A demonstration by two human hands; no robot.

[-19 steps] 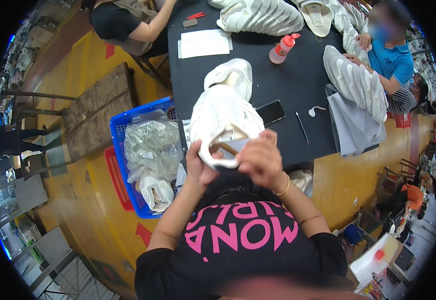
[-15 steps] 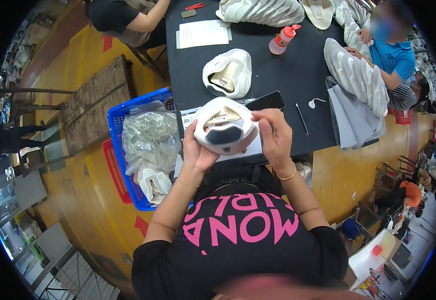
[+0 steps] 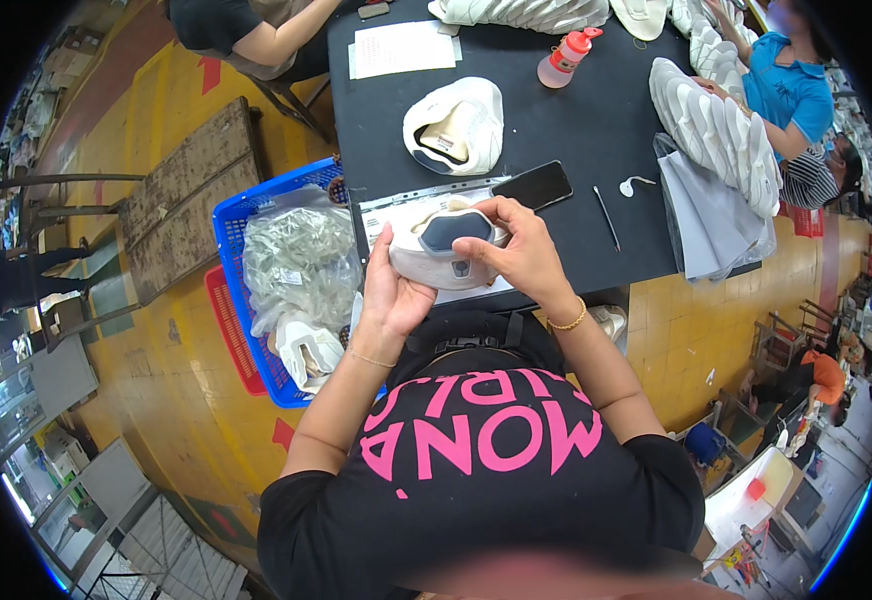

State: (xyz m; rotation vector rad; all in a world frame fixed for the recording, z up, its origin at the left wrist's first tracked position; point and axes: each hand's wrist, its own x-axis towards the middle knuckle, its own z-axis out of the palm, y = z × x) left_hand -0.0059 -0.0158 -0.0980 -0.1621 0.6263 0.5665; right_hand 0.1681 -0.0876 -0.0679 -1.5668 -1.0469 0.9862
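I hold a white shoe (image 3: 434, 262) with a grey-blue heel patch over the near edge of a black table (image 3: 556, 130). My left hand (image 3: 392, 288) cups its left side and underside. My right hand (image 3: 518, 247) grips its right side, fingers curled over the top. A second white shoe (image 3: 456, 125) lies on its side on the table just beyond, its tan inside showing. A sheet of paper (image 3: 396, 212) lies under the held shoe.
A black phone (image 3: 531, 186), a thin tool (image 3: 606, 217) and a red-capped bottle (image 3: 566, 58) lie on the table. Rows of white shoes (image 3: 721, 130) line the right and far edges. A blue crate (image 3: 231, 250) with bagged parts stands at my left. Other people sit at the far side.
I have lowered the shoe toward me and turned it so the heel patch faces up. The second shoe now lies uncovered on the table.
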